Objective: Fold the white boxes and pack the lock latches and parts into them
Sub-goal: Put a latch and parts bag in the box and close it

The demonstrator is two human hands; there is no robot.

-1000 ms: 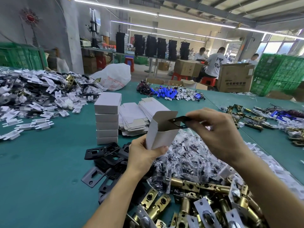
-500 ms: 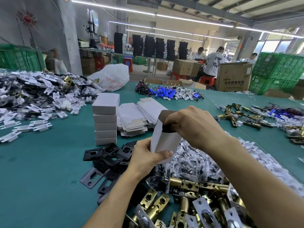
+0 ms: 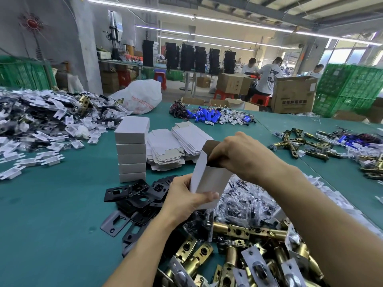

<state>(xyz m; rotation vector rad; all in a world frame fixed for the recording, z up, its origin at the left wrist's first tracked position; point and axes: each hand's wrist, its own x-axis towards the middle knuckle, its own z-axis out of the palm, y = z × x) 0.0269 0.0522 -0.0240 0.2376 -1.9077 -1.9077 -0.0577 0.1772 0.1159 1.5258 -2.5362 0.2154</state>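
My left hand (image 3: pixel 184 200) grips the lower end of an upright white box (image 3: pixel 209 179) above the green table (image 3: pixel 51 214). My right hand (image 3: pixel 242 155) sits at the box's open top, fingers curled down into the opening; what they pinch is hidden, only a dark edge shows. Black strike plates (image 3: pixel 136 195) lie in a heap just left of my left hand. Brass lock latches (image 3: pixel 238 233) pile up in front of me, with small bagged parts (image 3: pixel 252 201) behind them. A stack of folded white boxes (image 3: pixel 131 148) and flat unfolded boxes (image 3: pixel 165 148) stand further back.
White plastic pieces and dark parts (image 3: pixel 41 119) cover the table's left side. Blue cylinders with wires (image 3: pixel 209 116) lie at the back, more brass latches (image 3: pixel 306 146) to the right. A white bag (image 3: pixel 141 96), cardboard cartons (image 3: pixel 294 94), green crates (image 3: pixel 352 88) and seated workers are beyond.
My right hand carried a black plate down from beside the box's top flap into the opening. The box tilted slightly upright in my left hand.
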